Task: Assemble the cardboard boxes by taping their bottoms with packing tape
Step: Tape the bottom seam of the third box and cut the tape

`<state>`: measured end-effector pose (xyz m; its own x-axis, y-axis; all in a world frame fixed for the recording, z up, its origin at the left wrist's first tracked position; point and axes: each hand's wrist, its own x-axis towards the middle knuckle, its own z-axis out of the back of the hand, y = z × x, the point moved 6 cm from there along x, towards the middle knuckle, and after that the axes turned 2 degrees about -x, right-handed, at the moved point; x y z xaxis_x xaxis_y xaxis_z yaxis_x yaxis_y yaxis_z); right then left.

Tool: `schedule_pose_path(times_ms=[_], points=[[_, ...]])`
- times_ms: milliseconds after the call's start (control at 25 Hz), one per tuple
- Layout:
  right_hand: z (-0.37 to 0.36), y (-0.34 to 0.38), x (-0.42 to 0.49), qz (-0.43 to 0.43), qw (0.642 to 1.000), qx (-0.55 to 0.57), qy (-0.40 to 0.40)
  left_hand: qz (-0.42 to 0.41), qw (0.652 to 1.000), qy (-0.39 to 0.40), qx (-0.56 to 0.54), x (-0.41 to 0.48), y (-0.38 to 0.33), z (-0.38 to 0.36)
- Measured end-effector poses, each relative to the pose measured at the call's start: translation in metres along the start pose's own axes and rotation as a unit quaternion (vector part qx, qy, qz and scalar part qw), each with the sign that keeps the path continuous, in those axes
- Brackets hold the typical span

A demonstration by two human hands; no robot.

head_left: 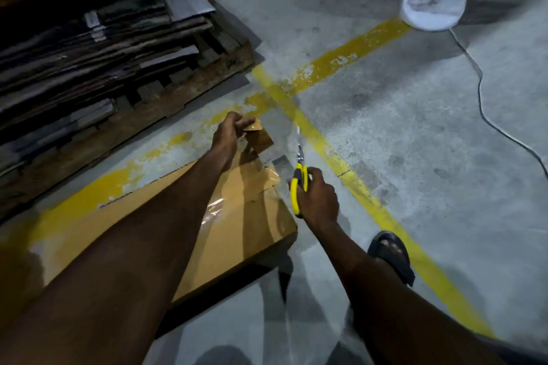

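Note:
A brown cardboard box (243, 225) lies on the concrete floor in front of me, with clear shiny packing tape (213, 210) along its top seam. My left hand (226, 133) reaches past the box's far end and grips the brown tape roll (258, 135), from which a clear strip runs back to the box. My right hand (318, 197) is just right of the box and holds yellow-handled scissors (299, 175), whose blades point away from me toward the tape strip.
A wooden pallet (189, 92) stacked with flattened cartons (89, 47) stands at the left. Yellow floor lines (335, 59) cross ahead. A white fan base (433, 6) with a trailing cord (480, 89) is at the far right. My sandalled foot (391, 255) is at the right.

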<state>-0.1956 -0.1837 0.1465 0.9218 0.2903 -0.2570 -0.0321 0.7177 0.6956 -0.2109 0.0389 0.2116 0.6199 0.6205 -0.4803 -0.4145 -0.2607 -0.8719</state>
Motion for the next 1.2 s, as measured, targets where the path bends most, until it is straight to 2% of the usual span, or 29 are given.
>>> schedule_pose_path(times_ms=[120, 240, 400, 520, 600, 680, 800, 1040, 1200], points=[[-0.02, 0.064, -0.029, 0.116, 0.99, -0.076, 0.016, -0.023, 0.999, -0.026, 0.028, -0.042, -0.012, 0.052], [-0.061, 0.097, -0.065, 0.198, 0.962, -0.181, 0.052, -0.035, 0.997, -0.057, 0.024, -0.09, -0.02, 0.111], [-0.097, 0.095, -0.096, 0.222, 0.936, -0.264, 0.073, -0.038, 0.992, -0.115, 0.035, -0.147, -0.015, 0.185], [-0.102, 0.084, -0.099, 0.26, 0.909, -0.305, 0.109, 0.004, 0.99, -0.132, 0.042, -0.169, 0.014, 0.212], [-0.094, 0.082, -0.089, 0.298, 0.901, -0.309, 0.063, 0.059, 0.991, -0.12, 0.013, -0.17, 0.033, 0.22], [-0.093, 0.076, -0.069, 0.292, 0.905, -0.303, 0.059, 0.09, 0.987, -0.132, -0.019, -0.16, 0.042, 0.227], [-0.105, 0.064, -0.048, 0.259, 0.898, -0.335, 0.121, 0.082, 0.984, -0.156, -0.02, -0.144, 0.046, 0.235], [-0.115, 0.05, -0.028, 0.203, 0.93, -0.284, 0.118, 0.059, 0.978, -0.197, -0.036, -0.133, 0.047, 0.238], [-0.104, 0.05, -0.017, 0.16, 0.95, -0.251, 0.091, 0.048, 0.973, -0.211, -0.074, -0.139, 0.054, 0.268]])
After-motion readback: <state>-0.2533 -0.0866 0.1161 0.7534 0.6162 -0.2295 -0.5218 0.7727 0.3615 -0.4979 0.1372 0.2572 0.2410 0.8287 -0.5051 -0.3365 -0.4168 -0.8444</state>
